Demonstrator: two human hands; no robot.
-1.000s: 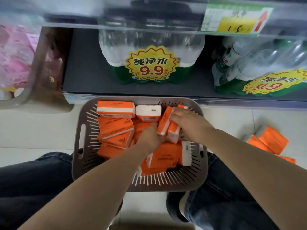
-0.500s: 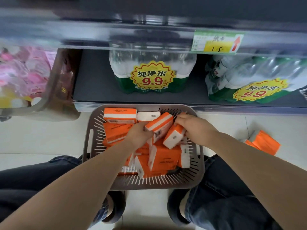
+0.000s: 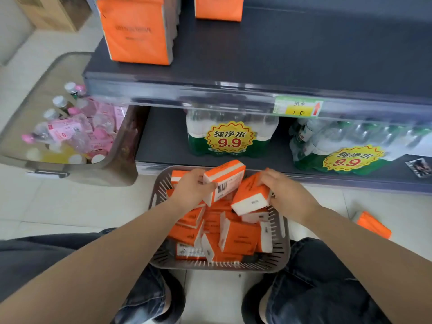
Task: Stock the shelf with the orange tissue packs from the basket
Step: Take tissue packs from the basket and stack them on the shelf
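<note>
A grey slotted basket (image 3: 279,250) on the floor between my knees holds several orange and white tissue packs (image 3: 238,237). My left hand (image 3: 190,189) grips one pack (image 3: 224,181), lifted above the basket with its barcode end towards me. My right hand (image 3: 284,192) holds a second pack (image 3: 251,195), tilted over the basket's right side. Above, the dark shelf (image 3: 280,59) carries orange tissue packs standing upright at its left (image 3: 138,31) and further back (image 3: 218,7).
Below the shelf stand shrink-wrapped water bottle packs (image 3: 231,136) with yellow 9.9 stickers. A clear bin (image 3: 112,169) of pink-capped bottles sits on the floor at left. Loose orange packs (image 3: 374,226) lie on the tiles at right. A price tag (image 3: 298,107) hangs on the shelf edge.
Both hands have risen out of the basket, each with a pack. My view has tilted up, so the upper shelf and its orange packs are now seen.
</note>
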